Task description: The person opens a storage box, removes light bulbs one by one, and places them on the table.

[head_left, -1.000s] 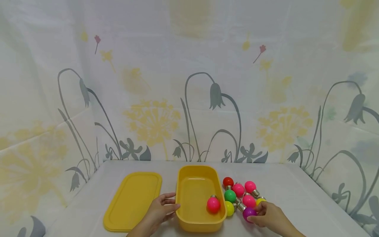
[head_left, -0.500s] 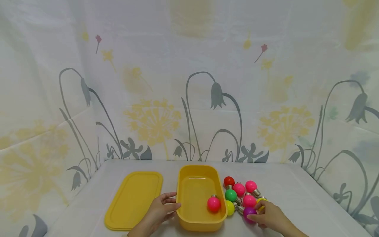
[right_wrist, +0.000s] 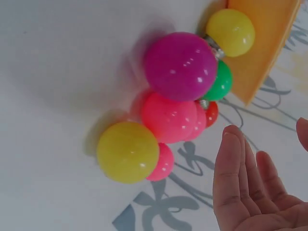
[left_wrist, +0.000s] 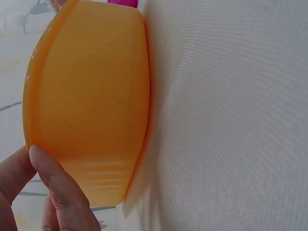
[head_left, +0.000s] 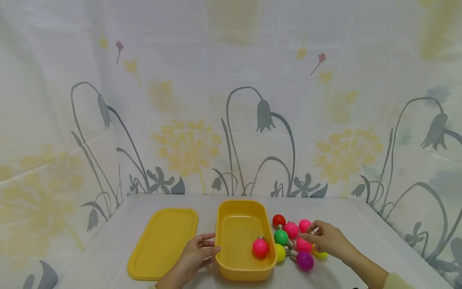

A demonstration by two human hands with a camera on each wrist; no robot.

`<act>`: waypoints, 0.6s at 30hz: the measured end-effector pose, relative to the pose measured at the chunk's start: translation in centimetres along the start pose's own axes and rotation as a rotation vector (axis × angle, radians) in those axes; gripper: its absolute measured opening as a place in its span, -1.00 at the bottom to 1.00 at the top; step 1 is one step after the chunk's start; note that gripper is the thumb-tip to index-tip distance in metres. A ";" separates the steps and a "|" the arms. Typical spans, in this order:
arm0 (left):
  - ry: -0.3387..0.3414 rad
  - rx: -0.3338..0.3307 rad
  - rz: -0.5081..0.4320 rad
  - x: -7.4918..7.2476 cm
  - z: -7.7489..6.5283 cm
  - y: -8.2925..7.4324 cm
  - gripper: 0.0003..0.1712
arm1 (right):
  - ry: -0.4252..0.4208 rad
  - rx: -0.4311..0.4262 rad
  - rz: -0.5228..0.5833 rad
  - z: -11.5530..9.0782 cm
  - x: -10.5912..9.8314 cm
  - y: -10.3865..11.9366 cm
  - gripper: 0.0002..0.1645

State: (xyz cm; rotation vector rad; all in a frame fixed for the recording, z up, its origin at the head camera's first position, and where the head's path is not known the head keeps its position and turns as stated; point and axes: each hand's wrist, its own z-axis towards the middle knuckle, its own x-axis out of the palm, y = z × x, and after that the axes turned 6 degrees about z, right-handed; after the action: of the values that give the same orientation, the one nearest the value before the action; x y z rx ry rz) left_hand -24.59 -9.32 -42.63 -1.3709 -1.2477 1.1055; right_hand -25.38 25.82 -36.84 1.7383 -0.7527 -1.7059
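Observation:
A yellow plastic box [head_left: 242, 274] stands in the middle of the table in the head view, with one pink light bulb [head_left: 260, 248] lying inside. My left hand [head_left: 193, 255] is at the box's left side, its fingertips touching the wall near the rim; the left wrist view shows thumb and finger there too. To the right lies a cluster of coloured bulbs: purple [head_left: 305, 261], green [head_left: 281, 237], red [head_left: 278, 220], yellow [head_left: 280, 252] and several pink. Above their right side hovers my right hand [head_left: 330, 240], holding nothing, fingers extended in the right wrist view.
A flat yellow lid [head_left: 164, 243] lies left of the box, beside my left forearm. Another yellow bulb [right_wrist: 128, 152] sits at the cluster's near right edge. Behind the table hangs a floral curtain [head_left: 231, 120].
My right hand has let go of the purple bulb and moved up and slightly right over the pink bulbs. The purple bulb stays in the cluster. My left hand keeps its place.

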 end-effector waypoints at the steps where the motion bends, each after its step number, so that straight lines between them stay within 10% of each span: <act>1: -0.001 -0.001 0.000 0.0 0.0 0.0 -0.37 | 0.005 -0.006 0.017 0.1 -0.1 0.4 -0.46; 18: 0.010 -0.004 -0.014 -0.2 0.4 0.4 -0.34 | 0.064 -0.096 0.217 1.3 0.7 5.9 -0.53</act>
State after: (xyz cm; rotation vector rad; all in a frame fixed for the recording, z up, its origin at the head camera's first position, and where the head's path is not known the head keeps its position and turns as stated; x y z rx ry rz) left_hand -24.97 -9.50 -43.14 -1.3672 -1.2505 1.0861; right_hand -26.64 21.33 -32.93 1.5776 -0.7868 -1.5096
